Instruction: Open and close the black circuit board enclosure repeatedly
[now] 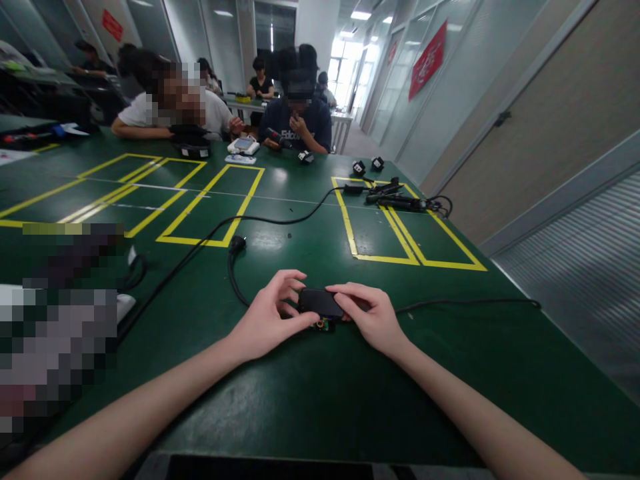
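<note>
Above the green table (270, 413), a black plastic adapter case (320, 302) sits between my two hands. Along its near lower edge a small circuit board (325, 325) with coloured parts shows. My left hand (265, 320) curls around the case's left end, its thumb on the near edge by the board and its index finger raised. My right hand (373, 317) pinches the right end between thumb and fingers. A black cable (450, 303) runs off to the right from behind my right hand. Another cord with a plug (238, 244) leads behind my left hand.
A long black cable (270, 221) crosses the table. Yellow tape rectangles (227, 203) mark the top. Black adapters and cords (395, 199) lie at the far right, with small black-and-white blocks (359, 167) beyond. Two people sit opposite. Blurred items (60, 347) lie left.
</note>
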Action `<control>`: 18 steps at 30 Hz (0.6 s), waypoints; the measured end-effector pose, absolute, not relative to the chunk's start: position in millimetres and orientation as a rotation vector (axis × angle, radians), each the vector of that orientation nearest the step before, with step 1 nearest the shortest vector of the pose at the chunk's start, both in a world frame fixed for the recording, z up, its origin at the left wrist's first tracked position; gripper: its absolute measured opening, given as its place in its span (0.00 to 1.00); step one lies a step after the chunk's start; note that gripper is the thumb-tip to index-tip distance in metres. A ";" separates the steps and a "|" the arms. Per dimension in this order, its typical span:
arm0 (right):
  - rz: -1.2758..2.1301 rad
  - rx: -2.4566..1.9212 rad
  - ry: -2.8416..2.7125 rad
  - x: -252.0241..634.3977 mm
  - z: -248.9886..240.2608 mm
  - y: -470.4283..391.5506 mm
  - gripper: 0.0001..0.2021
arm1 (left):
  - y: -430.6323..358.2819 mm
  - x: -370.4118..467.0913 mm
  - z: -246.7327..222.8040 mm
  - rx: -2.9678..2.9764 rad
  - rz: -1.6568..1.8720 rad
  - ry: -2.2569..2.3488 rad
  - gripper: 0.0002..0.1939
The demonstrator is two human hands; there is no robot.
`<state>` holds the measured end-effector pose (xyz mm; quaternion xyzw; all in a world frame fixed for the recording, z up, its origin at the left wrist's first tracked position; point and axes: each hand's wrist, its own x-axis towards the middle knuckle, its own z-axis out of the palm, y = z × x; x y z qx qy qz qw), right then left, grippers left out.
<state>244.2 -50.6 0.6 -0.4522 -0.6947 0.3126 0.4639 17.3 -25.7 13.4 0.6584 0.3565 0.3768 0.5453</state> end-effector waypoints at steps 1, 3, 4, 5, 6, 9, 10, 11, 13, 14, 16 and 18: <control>0.785 -1.145 -1.685 244.7 0.2 -49.9 0.12 | -23.4 14.1 14.1 1.722 0.887 0.833 0.27; 0.792 -1.191 -1.690 245.7 0.1 -49.1 0.13 | -18.4 8.3 14.5 1.976 0.828 0.839 0.20; 0.774 -1.196 -1.726 246.4 0.5 -49.0 0.13 | -16.2 6.1 14.4 2.035 0.819 0.853 0.18; 0.740 -1.186 -1.783 247.4 1.0 -49.0 0.12 | -14.3 4.5 14.1 2.077 0.795 0.861 0.18; 0.690 -1.159 -1.856 248.8 1.5 -49.0 0.12 | -12.8 3.3 13.8 2.100 0.778 0.874 0.18; 0.534 -1.049 -2.073 254.6 1.1 -48.3 0.15 | -10.0 1.2 13.5 2.133 0.692 0.878 0.18; 0.497 -1.020 -2.122 256.7 0.2 -47.8 0.15 | -9.4 0.5 13.4 2.139 0.661 0.870 0.17; 0.464 -0.999 -2.159 258.4 -0.8 -47.2 0.15 | -8.7 -0.2 13.3 2.144 0.633 0.862 0.17; 0.412 -0.950 -2.225 260.8 -2.9 -46.2 0.15 | -7.4 -1.8 12.8 2.161 0.582 0.850 0.16; 0.393 -0.924 -2.251 261.2 -3.5 -45.9 0.15 | -6.8 -2.6 12.5 2.177 0.563 0.848 0.16; 0.369 -0.889 -2.286 261.0 -3.9 -45.6 0.14 | -5.5 -4.0 11.8 2.222 0.538 0.846 0.16; 0.362 -0.885 -2.302 260.0 -3.4 -45.8 0.14 | -4.4 -5.1 11.3 2.264 0.524 0.843 0.15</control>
